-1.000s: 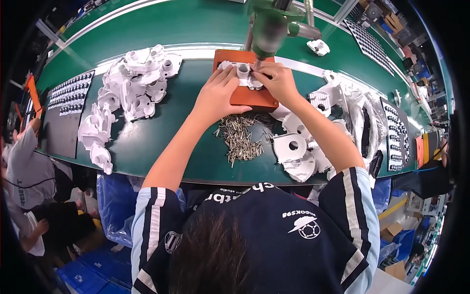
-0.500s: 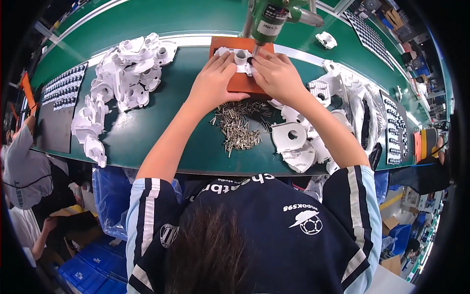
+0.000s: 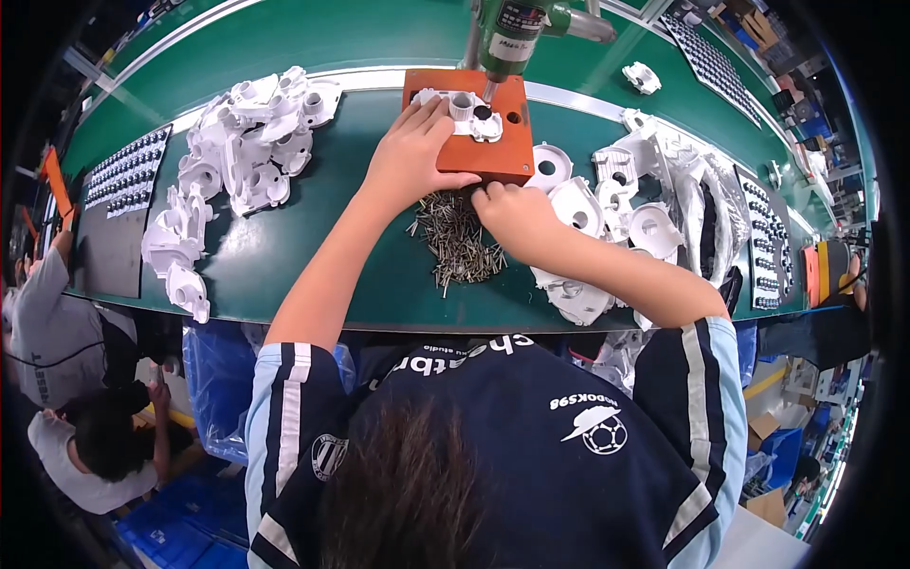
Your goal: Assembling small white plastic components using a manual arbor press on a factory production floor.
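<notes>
A white plastic housing (image 3: pixel 486 126) with a round collar and a dark round piece lies on the orange block fixture (image 3: pixel 513 156), below the spindle of a green drill press (image 3: pixel 510 47). My left hand (image 3: pixel 409 152) rests over the housing's left side, fingers stretched out, thumb along the block's front edge. In front of the block is a heap of small metal pins (image 3: pixel 457 248). My right hand (image 3: pixel 517 216) is at the heap's far right side, close to the block, its fingers curled together. What those fingertips pinch, if anything, is hidden.
White housings are piled at the left (image 3: pixel 248 142) and right (image 3: pixel 621 204) of the green bench. Trays of small dark parts (image 3: pixel 128 175) stand farther out, beside a clear plastic bag (image 3: pixel 706 204) at right. One housing (image 3: pixel 642 78) lies beyond the rail. Other people sit at far left.
My right hand has left the housing and come back toward me to the pins, uncovering the block's right side. My left hand has stayed on the housing.
</notes>
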{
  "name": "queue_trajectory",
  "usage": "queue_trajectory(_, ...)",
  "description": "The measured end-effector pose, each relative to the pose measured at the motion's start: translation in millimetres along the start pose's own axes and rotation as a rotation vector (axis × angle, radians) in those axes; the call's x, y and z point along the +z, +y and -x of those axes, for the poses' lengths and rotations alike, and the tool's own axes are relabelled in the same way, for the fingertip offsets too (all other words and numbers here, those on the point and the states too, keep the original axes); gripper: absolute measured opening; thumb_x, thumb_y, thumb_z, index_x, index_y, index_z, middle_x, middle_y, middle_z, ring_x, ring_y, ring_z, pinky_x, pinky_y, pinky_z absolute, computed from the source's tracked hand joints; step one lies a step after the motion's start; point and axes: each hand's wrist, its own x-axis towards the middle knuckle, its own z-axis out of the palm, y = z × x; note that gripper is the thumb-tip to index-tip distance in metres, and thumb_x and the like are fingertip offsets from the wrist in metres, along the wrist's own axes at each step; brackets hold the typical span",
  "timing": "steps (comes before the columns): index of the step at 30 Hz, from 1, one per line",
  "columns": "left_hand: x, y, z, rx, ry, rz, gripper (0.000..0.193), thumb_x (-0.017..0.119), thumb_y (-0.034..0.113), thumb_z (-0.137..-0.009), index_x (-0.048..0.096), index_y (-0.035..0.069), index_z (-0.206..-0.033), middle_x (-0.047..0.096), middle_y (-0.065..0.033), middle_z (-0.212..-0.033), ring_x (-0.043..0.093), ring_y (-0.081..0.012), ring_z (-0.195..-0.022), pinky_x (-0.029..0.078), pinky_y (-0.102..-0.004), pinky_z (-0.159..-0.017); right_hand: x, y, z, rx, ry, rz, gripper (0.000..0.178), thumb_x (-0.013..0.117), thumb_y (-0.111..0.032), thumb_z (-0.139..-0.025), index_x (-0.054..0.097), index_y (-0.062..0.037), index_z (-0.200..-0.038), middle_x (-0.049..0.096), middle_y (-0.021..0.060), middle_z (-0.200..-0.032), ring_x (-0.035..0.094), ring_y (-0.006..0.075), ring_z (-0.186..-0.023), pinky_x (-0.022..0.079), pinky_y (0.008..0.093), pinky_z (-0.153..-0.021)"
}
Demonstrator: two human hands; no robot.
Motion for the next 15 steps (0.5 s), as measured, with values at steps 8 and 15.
queue_trajectory(8, 0.1, -0.3, 0.6, -0.018, 0.011, 0.010, 0.072, 0.077, 0.046, -0.060, 0.053, -0.001, -0.108, 0.054, -0.0160, -0.122, 0.047, -0.0316, -0.120, 0.036, -0.0439, -0.103, 11.6, -3.9, -10.2, -0.087, 0.059, 0.088, 0.017, 0.060, -0.008, -0.068, 0.058, -0.0026, -0.084, 0.058, 0.0066, -0.068, 0.062, 0.0195, -0.059, 0.051, 0.0312, -0.049)
queue_trajectory(15, 1.1, -0.8, 1.6, -0.010, 0.019, 0.008, 0.070, 0.078, 0.044, -0.060, 0.053, -0.001, -0.108, 0.053, -0.0162, -0.123, 0.047, -0.0316, -0.120, 0.035, -0.0437, -0.104, -25.8, 15.9, -8.9, -0.015, 0.030, -0.168, 0.008, 0.059, -0.009, -0.074, 0.061, -0.0030, -0.079, 0.060, 0.0084, -0.071, 0.063, 0.0236, -0.063, 0.050, 0.0329, -0.053)
